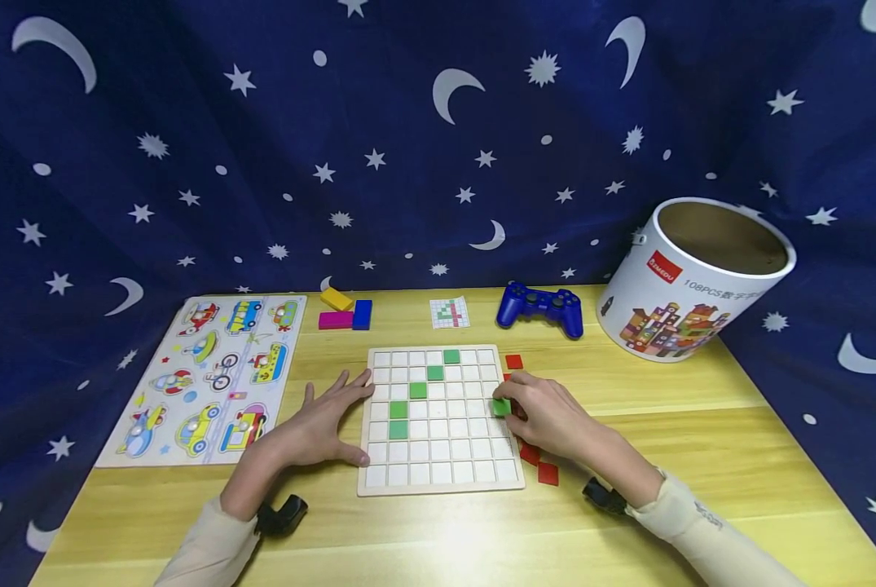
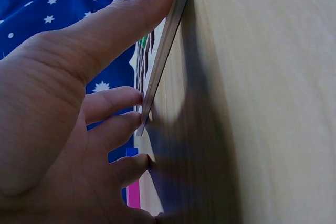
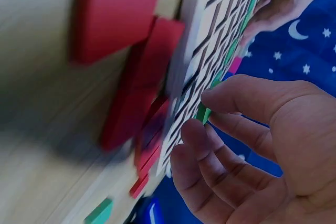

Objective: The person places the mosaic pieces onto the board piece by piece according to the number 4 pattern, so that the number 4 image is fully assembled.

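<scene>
1. Pinching a small green tile (image 1: 501, 408), the fingers of the right hand (image 1: 549, 414) hold it at the right edge of the gridded board (image 1: 439, 472); whether it touches the board, I cannot tell.
2. That tile should be light, stiff and fairly smooth, so it may slide or twist under a firm squeeze. Opposite edges look the best place for thumb and forefinger, leaving its flat face free.
3. The left hand (image 1: 316, 428) grasps nothing: its fingers are spread, with thumb and fingertips resting against the board's left edge.
4. The board looks like thin, rigid wood, pale along its edge, with white square cells parted by raised ribs. It seems light enough to shift if nudged, and its rim offers the natural hold.
5. Five placed green tiles (image 1: 419, 390) sit in cells, stepping diagonally, the lowest two in one column.
6. Red tiles (image 1: 548, 474), flat and square with crisp edges, lie loose beside the board's right side on the smooth, wood-grained bench (image 1: 452, 538).
</scene>
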{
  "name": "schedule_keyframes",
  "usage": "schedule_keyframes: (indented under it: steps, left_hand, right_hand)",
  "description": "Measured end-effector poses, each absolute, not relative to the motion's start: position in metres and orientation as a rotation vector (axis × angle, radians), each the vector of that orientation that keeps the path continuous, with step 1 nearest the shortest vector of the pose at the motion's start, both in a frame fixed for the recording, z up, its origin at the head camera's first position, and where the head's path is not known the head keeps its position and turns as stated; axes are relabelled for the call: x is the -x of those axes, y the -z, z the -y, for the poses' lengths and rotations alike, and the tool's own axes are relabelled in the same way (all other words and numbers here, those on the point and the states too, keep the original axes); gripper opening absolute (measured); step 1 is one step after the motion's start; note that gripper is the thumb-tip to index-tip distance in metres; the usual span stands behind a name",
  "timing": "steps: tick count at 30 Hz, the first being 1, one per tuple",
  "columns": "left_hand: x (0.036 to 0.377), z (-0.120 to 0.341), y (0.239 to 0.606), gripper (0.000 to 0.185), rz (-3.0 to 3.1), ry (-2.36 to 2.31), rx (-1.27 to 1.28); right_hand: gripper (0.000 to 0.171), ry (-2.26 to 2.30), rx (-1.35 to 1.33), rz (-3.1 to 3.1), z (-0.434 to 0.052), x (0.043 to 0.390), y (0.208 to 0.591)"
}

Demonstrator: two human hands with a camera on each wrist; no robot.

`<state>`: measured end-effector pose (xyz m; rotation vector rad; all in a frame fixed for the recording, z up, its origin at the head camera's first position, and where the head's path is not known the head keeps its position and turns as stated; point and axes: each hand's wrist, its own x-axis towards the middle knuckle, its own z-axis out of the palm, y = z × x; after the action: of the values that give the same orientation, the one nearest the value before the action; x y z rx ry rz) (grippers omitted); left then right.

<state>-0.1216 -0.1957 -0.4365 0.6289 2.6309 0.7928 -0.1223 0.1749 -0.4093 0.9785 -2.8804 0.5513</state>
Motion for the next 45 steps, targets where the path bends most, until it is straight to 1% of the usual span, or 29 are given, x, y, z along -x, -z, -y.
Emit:
schedule_keyframes:
  steps: [14, 25, 31, 38, 45]
  left_hand:
    - [0.122, 0.196, 0.435, 0.104, -2.629, -0.804, -0.645]
    - [0.122, 0.197, 0.435, 0.104, -2.633, -0.804, -0.641]
    - [0.122, 0.197, 0.435, 0.104, -2.625, -0.806, -0.638]
    - [0.123, 0.197, 0.437, 0.104, -2.623, -0.814, -0.646]
    - [0.122, 0.197, 0.437, 0.104, -2.624, -0.814, -0.643]
  right_hand:
    - [0.025, -0.623, -1.158, 2.851, -0.136, 0.12, 0.412]
    - [0.03, -0.558, -1.28, 2.805, -0.103, 0.118, 0.414]
    - [0.026, -0.526, -1.339, 2.772, -0.091, 0.119, 0.416]
    - [0.027, -0.507, -1.363, 2.81, -0.079, 0.121, 0.417]
    - [0.023, -0.478, -1.394, 2.843, -0.071, 0.123, 0.416]
